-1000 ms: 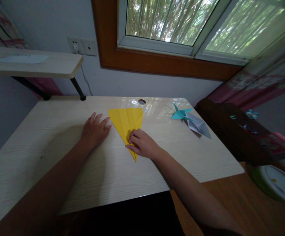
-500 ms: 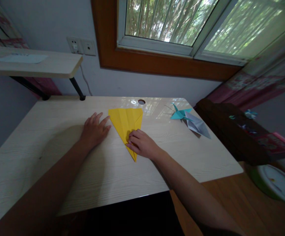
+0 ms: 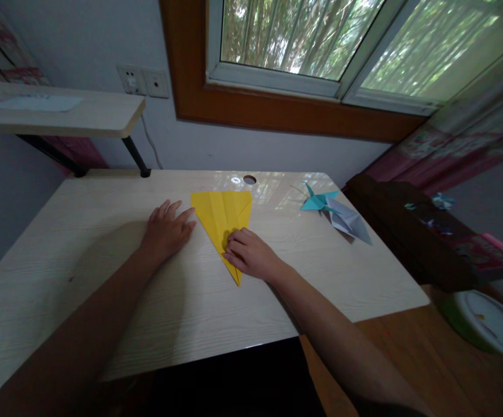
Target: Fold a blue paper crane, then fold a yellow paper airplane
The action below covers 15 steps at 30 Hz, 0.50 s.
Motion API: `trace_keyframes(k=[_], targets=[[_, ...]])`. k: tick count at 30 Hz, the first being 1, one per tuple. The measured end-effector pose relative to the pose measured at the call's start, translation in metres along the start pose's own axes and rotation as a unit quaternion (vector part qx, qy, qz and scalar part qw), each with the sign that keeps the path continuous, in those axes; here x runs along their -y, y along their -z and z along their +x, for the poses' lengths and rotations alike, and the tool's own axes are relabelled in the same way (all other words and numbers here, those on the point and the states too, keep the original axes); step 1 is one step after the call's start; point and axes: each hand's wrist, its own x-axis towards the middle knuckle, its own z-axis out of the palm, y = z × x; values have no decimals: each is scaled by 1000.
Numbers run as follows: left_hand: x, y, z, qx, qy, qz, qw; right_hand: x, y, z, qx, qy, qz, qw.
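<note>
A sheet of yellow origami paper (image 3: 219, 211), folded to a long taper with its point toward me, lies on the light wooden table. Lengthwise creases run through its wide far end. My right hand (image 3: 251, 255) rests on the lower half with fingers curled in against the paper; the fingertips are partly hidden. On the left, my left hand (image 3: 166, 231) lies on the tabletop, fingers spread and holding nothing. Its index fingertip reaches the paper's upper left edge.
A teal folded paper bird (image 3: 318, 201) and a grey-white folded paper piece (image 3: 349, 220) lie at the table's right. A raised shelf (image 3: 103, 116) with a paper on it stands back left. Behind the table is a window; a green-and-white bin (image 3: 489, 324) stands on the floor.
</note>
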Motion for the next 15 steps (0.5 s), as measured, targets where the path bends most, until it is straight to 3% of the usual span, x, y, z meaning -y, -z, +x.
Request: trace_keyframes(k=[15], targets=[[4,-6,1,-5,0,22,1000,1,1,1,2,1,-8,1000]])
